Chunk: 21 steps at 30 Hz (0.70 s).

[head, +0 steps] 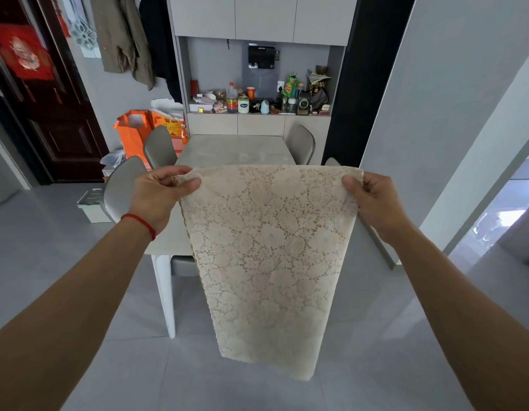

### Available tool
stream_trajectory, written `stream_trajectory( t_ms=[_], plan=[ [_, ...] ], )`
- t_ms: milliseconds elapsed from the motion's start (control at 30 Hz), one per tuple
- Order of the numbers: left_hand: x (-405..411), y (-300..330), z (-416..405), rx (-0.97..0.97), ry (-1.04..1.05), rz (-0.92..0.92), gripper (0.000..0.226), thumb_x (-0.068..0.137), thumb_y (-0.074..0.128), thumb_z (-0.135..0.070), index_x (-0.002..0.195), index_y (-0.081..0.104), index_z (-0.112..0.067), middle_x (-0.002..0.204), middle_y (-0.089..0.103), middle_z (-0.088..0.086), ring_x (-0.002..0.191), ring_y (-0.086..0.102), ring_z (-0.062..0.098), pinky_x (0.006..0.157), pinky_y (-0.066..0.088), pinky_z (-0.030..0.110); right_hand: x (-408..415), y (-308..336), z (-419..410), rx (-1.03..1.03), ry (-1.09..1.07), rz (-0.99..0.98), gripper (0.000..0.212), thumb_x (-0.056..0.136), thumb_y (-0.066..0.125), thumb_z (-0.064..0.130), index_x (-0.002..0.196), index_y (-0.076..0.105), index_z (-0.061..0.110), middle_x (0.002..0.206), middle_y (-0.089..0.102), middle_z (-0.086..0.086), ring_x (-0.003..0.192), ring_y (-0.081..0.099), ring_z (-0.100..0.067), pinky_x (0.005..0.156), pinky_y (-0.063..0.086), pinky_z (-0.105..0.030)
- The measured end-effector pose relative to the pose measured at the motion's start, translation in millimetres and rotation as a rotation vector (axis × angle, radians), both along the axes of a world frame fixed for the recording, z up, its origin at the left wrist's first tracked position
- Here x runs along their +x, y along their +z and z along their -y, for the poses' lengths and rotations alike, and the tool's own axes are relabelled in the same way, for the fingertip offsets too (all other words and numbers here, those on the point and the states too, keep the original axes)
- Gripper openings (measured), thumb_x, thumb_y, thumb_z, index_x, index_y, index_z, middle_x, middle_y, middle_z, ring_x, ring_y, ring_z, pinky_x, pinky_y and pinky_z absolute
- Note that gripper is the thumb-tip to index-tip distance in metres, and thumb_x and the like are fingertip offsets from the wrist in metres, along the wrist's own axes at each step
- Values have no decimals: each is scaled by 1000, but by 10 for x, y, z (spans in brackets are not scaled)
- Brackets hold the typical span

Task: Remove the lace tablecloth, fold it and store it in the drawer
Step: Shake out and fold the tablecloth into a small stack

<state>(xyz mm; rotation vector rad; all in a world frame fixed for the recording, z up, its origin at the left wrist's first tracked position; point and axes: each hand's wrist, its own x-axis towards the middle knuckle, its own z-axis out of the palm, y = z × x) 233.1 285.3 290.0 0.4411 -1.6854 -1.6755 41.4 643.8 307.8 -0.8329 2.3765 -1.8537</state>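
The cream lace tablecloth (266, 250) hangs in the air in front of me, doubled over into a long panel. My left hand (162, 194) pinches its top left corner and my right hand (373, 200) pinches its top right corner, both at chest height. The cloth's lower end dangles free above the floor. Behind it stands the bare grey table (233, 149). Low drawer fronts (260, 124) sit in the cabinet at the table's far end.
Grey chairs (159, 146) stand on both sides of the table. The cabinet shelf (257, 105) is crowded with bottles and jars. Orange bags (135, 132) and a white bin (92, 204) sit on the floor at the left. A dark door is far left.
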Motion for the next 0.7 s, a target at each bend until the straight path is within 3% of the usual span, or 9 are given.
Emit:
stream_trajectory(
  t_ms=[100,267,400,533,633,700],
  plan=[
    [-7,49,5,28,-74,5,30,77,81,4,96,78,-19,120,71,28,110,67,38,107,50,58,-29,-1,-54,-37,6,17,24,104,62,24,111,78,8,104,82,-5,97,79,-22,92,63,-51],
    [15,101,31,150,-231,35,35,69,81,-4,99,79,-20,110,77,10,111,70,27,110,49,48,-48,-32,-155,-86,50,25,24,104,62,22,114,78,7,108,82,-5,100,79,-22,91,63,-46],
    [2,40,86,208,-285,116,32,72,80,-14,103,79,-7,114,78,10,123,67,29,111,49,40,-57,-66,-222,-104,89,35,22,104,61,21,113,78,10,107,82,-2,100,79,-21,87,65,-40],
    [-7,40,100,171,-268,112,35,60,90,-23,88,81,-6,105,81,8,108,75,24,100,58,35,-60,-104,-267,-86,89,47,23,104,61,23,113,78,10,108,82,-2,100,79,-21,88,65,-41],
    [-5,57,96,54,-186,127,49,50,94,-31,83,74,0,93,81,7,93,78,23,82,64,31,-66,-120,-296,-45,74,50,26,104,61,25,113,78,7,109,82,-5,100,79,-22,92,63,-47],
    [16,80,78,-58,-148,143,43,52,94,-37,80,80,-7,90,82,7,86,79,21,76,65,31,-64,-113,-316,-35,73,42,27,104,61,26,113,78,7,109,81,-5,100,79,-23,92,63,-50]
  ],
)
